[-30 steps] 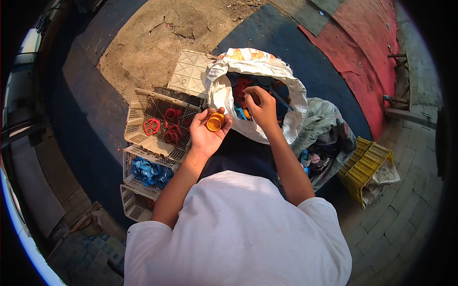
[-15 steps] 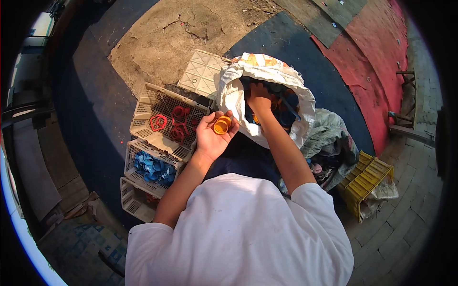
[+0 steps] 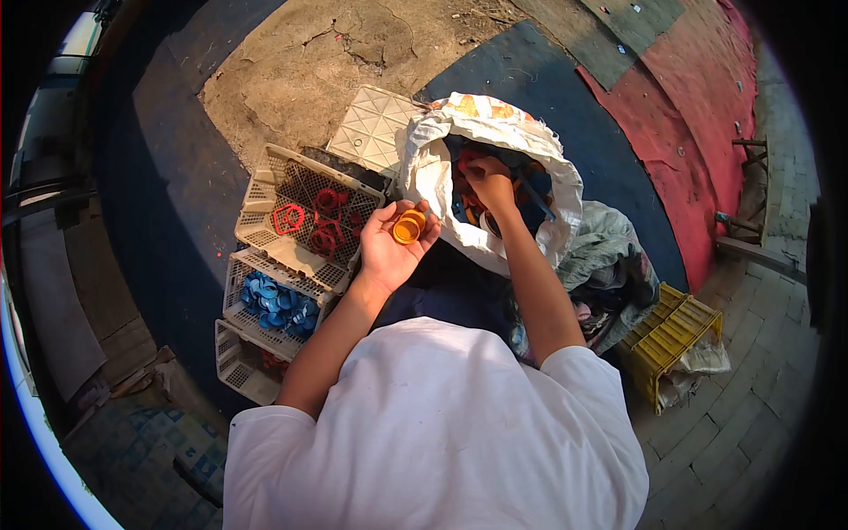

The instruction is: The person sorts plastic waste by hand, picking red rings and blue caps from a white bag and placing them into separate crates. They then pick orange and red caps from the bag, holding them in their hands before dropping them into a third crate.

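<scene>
My left hand (image 3: 391, 249) is palm up, its fingers curled around orange-yellow plastic caps (image 3: 408, 227), which look like two stacked together. My right hand (image 3: 491, 184) reaches inside the mouth of a white woven sack (image 3: 426, 177). Its fingers are bent together beside a red plastic piece (image 3: 468, 159); whether they grip it is hard to make out. Blue, orange and red plastic pieces fill the sack around that hand, among them a long blue strip (image 3: 537, 201).
At left stands a beige crate (image 3: 258, 212) with red ring-shaped pieces (image 3: 327, 234). Nearer me, another crate holds blue caps (image 3: 278, 302), beside a third crate (image 3: 231, 358). To the right lie a grey-green sack (image 3: 609, 238) and a yellow crate (image 3: 676, 331).
My right hand has drawn back slightly and turned within the sack, and red pieces now show by its fingers. My left hand stays almost in place, still holding the orange-yellow caps.
</scene>
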Demonstrator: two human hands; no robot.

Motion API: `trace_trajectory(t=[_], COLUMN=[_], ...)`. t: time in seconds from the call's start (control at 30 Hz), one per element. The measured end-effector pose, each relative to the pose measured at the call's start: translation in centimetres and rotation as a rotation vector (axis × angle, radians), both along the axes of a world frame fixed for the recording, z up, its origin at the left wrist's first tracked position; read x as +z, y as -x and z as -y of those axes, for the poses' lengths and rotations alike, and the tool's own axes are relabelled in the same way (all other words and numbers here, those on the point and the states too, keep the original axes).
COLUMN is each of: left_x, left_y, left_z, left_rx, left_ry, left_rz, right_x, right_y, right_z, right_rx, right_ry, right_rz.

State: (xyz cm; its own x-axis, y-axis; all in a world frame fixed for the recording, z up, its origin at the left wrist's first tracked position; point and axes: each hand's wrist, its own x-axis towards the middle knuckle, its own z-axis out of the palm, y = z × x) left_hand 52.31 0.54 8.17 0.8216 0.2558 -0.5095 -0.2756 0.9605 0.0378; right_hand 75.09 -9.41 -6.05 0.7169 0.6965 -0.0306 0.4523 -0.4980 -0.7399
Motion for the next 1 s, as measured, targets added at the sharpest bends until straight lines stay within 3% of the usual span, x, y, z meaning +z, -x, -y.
trace_trajectory(t=[0.1, 0.13, 0.23, 0.4, 0.5, 0.7, 0.8, 0.9, 1.0], left_x=[-0.1, -0.2, -0.1, -0.5, -0.4, -0.1, -0.1, 0.1, 0.0], left_y=[0.1, 0.1, -0.1, -0.5, -0.8, -1.2, -1.1, -1.1, -0.9], left_z=[0.0, 0.0, -0.2, -0.2, -0.1, 0.1, 0.1, -0.1, -0.2], left_rx=[-0.004, -0.006, -0.004, -0.020, -0.035, -0.050, -0.039, -0.031, -0.024], left_ry=[-0.005, -0.005, -0.006, -0.008, -0.021, -0.036, -0.019, -0.014, -0.016], left_rz=[-0.010, -0.012, -0.023, -0.016, -0.021, -0.014, -0.008, 0.003, 0.000], right_x=[3.1, 5.3, 4.7, 7.5, 7.7, 6.0, 6.5, 5.2, 5.7], right_y=[-0.1, 0.2, -0.2, 1.1, 1.7, 1.4, 1.3, 1.4, 1.8], right_z=[1.1, 1.5, 4.3, 7.7, 8.1, 6.8, 5.5, 4.3, 3.7], right_rx=[-0.231, -0.288, -0.289, -0.286, -0.325, -0.528, -0.392, -0.342, -0.165], right_ry=[-0.040, -0.097, -0.521, -0.812, -0.739, -0.412, -0.451, -0.328, -0.054], right_rz=[-0.740, -0.857, -1.350, -1.620, -1.493, -0.932, -0.870, -0.625, -0.145])
